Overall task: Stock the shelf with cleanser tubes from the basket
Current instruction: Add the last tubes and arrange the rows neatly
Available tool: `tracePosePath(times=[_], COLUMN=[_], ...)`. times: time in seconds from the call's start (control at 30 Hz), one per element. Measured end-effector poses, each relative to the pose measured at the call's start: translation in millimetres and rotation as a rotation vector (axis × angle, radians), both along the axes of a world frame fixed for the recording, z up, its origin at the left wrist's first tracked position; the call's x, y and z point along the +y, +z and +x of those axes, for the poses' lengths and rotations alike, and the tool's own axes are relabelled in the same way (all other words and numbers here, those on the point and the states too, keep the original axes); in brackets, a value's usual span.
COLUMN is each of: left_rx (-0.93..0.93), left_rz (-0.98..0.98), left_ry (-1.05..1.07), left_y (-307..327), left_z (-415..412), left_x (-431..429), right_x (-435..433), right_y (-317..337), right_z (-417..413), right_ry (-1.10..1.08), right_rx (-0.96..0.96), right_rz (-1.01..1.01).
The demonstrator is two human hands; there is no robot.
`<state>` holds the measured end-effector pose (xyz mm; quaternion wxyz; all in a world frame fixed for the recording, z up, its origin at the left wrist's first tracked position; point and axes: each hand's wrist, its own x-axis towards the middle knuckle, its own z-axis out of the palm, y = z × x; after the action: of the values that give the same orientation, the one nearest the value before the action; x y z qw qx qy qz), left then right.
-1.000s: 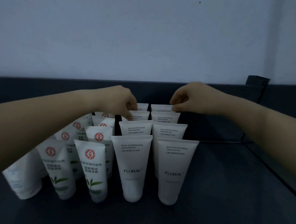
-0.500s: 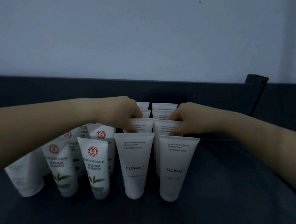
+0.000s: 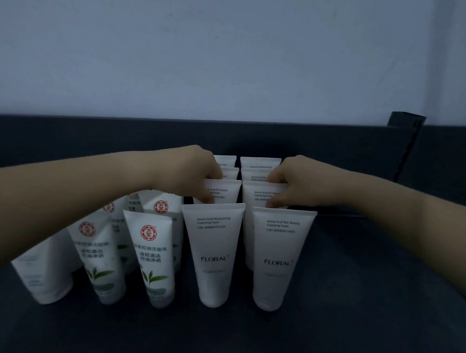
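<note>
Dark shelf [image 3: 368, 305] holds eight FLORAL tubes [image 3: 215, 256]; left hand [image 3: 197, 171], right hand [image 3: 293, 179] grip two.

Dim, bluish, even light with soft shadows and no glare. Straight lines bow toward the frame edges; lower left looks slightly blurred.

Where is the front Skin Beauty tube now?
Head view: the front Skin Beauty tube stands right of centre, beside the Moisturising tube, before the right hand.

Standing here are eight FLORAL tubes [image 3: 214, 256], at least four green-leaf tubes [image 3: 152, 255] and one blue-printed tube [image 3: 43, 277].
</note>
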<state>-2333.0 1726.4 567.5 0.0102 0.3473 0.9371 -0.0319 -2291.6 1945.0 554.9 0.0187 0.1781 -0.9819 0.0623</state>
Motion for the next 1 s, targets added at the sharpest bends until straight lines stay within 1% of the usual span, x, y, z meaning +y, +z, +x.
tracePosePath(times=[0.47,0.57,0.7,0.77,0.83,0.9,0.93,1.0], left_rx=[-0.014,-0.014,-0.051,0.016,0.115,0.15,0.131,0.047], left_rz=[-0.016,-0.032,0.086,0.139,0.212,0.298,0.307,0.247], left_ry=[0.033,0.045,0.044,0.031,-0.006,-0.059,-0.076,-0.067], left_y=[1,3,18,27,32,33,33,31], left_z=[4,6,13,19,27,37,42,52], left_x=[0,-3,-8,-11,-15,-18,-18,-16], right_x=[-2,0,4,4,1,-3,-5,-8], right_y=[8,18,37,44,47,44,41,33], right_z=[5,11,25,34,45,52,55,59], right_ry=[0.002,-0.003,-0.023,-0.007,0.014,0.033,0.04,0.038], right_rx=[-0.065,-0.061,0.047,0.061,0.033,-0.02,-0.046,-0.106], right_rz=[0.025,-0.057,-0.161,-0.207,-0.205,-0.164,-0.125,-0.071])
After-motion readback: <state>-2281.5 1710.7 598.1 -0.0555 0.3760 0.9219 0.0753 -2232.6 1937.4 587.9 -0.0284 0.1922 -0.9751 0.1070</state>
